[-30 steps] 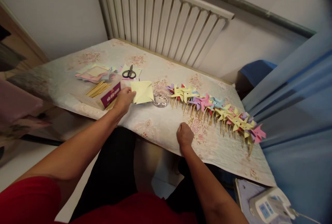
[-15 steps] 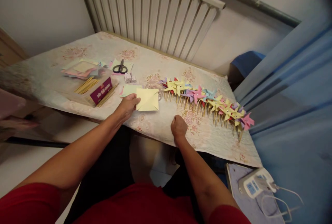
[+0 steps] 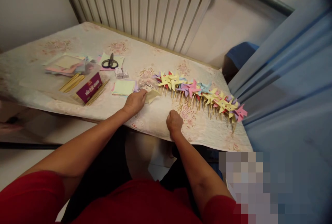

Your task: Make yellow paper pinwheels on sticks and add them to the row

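Pinched in my left hand (image 3: 135, 103) is a yellow paper square (image 3: 152, 96), tilted so that it looks narrow and shaded. Just behind it lies a small heap of shiny metal pieces (image 3: 147, 85). My right hand (image 3: 174, 121) is closed above the table's front part, and whatever its fingers grip is too small to make out. Colourful paper pinwheels (image 3: 192, 88) on sticks lie in a row to the right of both hands. A stack of coloured paper squares (image 3: 123, 87) sits left of the metal pieces.
A clear plastic box with a purple label (image 3: 89, 88) holds thin sticks at the left. Scissors (image 3: 110, 63) rest on paper near small white boxes (image 3: 121, 73). More coloured sheets (image 3: 65, 64) lie behind the box. A blue curtain (image 3: 282, 78) hangs at the right.
The yellow square has tilted from facing the camera to nearly edge-on, as my left hand turned. My right hand remains closed. The whole view has shifted slightly.
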The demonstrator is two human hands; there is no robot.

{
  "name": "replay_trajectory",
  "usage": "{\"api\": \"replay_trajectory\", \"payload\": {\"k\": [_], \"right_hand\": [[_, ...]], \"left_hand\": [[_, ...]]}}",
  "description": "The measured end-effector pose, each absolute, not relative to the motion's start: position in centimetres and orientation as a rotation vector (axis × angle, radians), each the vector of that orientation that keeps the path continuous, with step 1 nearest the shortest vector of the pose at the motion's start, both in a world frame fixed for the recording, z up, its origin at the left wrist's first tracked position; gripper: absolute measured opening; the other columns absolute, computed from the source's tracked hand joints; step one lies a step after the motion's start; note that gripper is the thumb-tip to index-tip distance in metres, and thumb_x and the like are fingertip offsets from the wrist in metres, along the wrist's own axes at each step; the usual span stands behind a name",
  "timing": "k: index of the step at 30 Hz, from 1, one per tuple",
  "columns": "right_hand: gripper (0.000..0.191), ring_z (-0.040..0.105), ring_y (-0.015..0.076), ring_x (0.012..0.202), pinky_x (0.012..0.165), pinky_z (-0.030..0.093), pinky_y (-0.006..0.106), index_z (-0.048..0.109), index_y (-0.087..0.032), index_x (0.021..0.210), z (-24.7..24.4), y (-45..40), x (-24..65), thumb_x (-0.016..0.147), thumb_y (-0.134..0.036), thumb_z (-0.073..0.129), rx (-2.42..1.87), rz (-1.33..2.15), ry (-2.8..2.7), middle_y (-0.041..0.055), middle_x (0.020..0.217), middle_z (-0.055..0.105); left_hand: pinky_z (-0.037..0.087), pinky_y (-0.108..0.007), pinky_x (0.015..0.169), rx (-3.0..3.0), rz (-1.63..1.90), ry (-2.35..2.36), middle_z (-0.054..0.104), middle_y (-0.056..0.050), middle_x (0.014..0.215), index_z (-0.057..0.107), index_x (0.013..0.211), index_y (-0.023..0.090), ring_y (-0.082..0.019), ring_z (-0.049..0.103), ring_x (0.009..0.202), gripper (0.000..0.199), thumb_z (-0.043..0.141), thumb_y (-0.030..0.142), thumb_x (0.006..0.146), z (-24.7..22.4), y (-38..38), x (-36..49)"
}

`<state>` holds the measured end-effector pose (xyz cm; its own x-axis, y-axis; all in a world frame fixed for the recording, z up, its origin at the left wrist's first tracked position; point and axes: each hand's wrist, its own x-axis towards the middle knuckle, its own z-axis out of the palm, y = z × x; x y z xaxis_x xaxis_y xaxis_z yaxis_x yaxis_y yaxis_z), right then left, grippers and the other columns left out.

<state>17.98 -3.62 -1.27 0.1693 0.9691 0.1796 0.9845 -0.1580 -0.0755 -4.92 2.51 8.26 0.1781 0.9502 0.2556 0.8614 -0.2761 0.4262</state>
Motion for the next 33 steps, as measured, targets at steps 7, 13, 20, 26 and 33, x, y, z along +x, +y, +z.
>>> {"api": "replay_trajectory", "payload": {"k": [7,13,20,26,33], "right_hand": [[0.02,0.059,0.0177,0.082,0.066,0.034,0.028,0.06,-0.018,0.099,-1.1,-3.7,18.0,0.102,-0.022,0.04,-2.261,-0.14,-1.918,0.0058,0.094,0.067],[0.021,0.06,0.0193,0.085,0.069,0.037,0.029,0.06,-0.018,0.1,-1.4,-3.7,18.1,0.101,-0.022,0.039,-2.24,-0.143,-1.918,0.0072,0.095,0.067],[0.021,0.061,0.0199,0.085,0.069,0.039,0.029,0.06,-0.019,0.101,-1.2,-3.7,18.1,0.101,-0.021,0.039,-2.255,-0.112,-1.92,0.0076,0.095,0.067],[0.021,0.061,0.02,0.084,0.069,0.039,0.029,0.061,-0.018,0.101,-1.3,-3.7,18.2,0.101,-0.021,0.04,-2.254,-0.131,-1.912,0.0076,0.094,0.068],[0.02,0.061,0.0195,0.083,0.07,0.04,0.029,0.06,-0.019,0.101,-1.4,-3.5,18.2,0.1,-0.022,0.041,-2.251,-0.145,-1.915,0.0069,0.094,0.067]], "left_hand": [[0.049,-0.037,0.09,2.875,0.599,1.357,0.07,-0.01,0.089,0.066,0.095,0.016,-0.023,0.066,0.089,0.022,0.044,0.013,0.095,3.9,-1.4,-2.6],[0.05,-0.038,0.088,2.959,0.523,1.232,0.068,-0.01,0.089,0.064,0.09,0.015,-0.024,0.064,0.087,0.017,0.048,0.012,0.094,0.8,-4.0,-3.0],[0.047,-0.045,0.105,2.837,0.749,1.146,0.068,-0.014,0.122,0.066,0.108,0.016,-0.024,0.062,0.115,0.023,0.048,0.024,0.097,0.1,-5.2,-5.6],[0.048,-0.046,0.109,2.51,1.09,1.442,0.063,-0.018,0.135,0.062,0.124,0.012,-0.025,0.058,0.128,0.036,0.039,0.02,0.097,0.4,-1.9,-6.4],[0.035,-0.047,0.121,2.644,0.698,1.265,0.048,-0.019,0.153,0.052,0.141,0.008,-0.026,0.039,0.146,0.048,0.034,0.019,0.098,-0.2,-0.7,0.5]]}}
